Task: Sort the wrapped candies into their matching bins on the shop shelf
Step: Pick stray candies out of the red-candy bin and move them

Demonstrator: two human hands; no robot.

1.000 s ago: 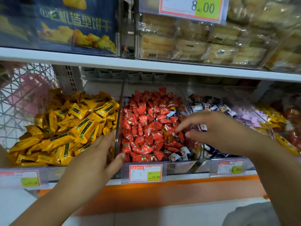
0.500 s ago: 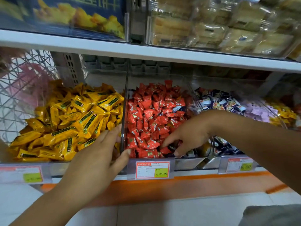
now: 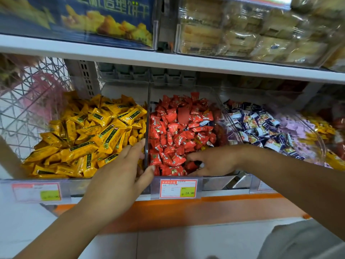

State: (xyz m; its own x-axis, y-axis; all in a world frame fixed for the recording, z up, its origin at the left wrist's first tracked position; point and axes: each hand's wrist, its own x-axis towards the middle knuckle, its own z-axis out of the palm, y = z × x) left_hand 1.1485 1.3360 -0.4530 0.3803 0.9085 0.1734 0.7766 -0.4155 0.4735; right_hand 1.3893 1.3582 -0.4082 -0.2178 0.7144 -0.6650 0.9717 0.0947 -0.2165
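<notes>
Three clear bins sit side by side on the shelf: yellow bars (image 3: 97,135), red candies (image 3: 177,131) and blue-and-white candies (image 3: 261,128). A blue-and-white candy (image 3: 204,123) lies among the red ones, and another stray (image 3: 210,144) lies just above my right hand. My right hand (image 3: 214,161) is palm down at the front of the red bin, index finger and thumb spread around a red candy. My left hand (image 3: 119,176) rests at the front of the clear divider (image 3: 148,109), fingers on the yellow side and thumb on the red side.
A price tag (image 3: 178,188) hangs below the red bin. Purple candies (image 3: 296,128) and more yellow ones (image 3: 321,129) lie further right. The upper shelf (image 3: 168,61) overhangs the bins with biscuit packs (image 3: 242,34). A wire rack (image 3: 28,113) stands at the left.
My right hand has come from above the blue-and-white bin down into the front of the red bin and flattened there. My left hand has stayed at the divider.
</notes>
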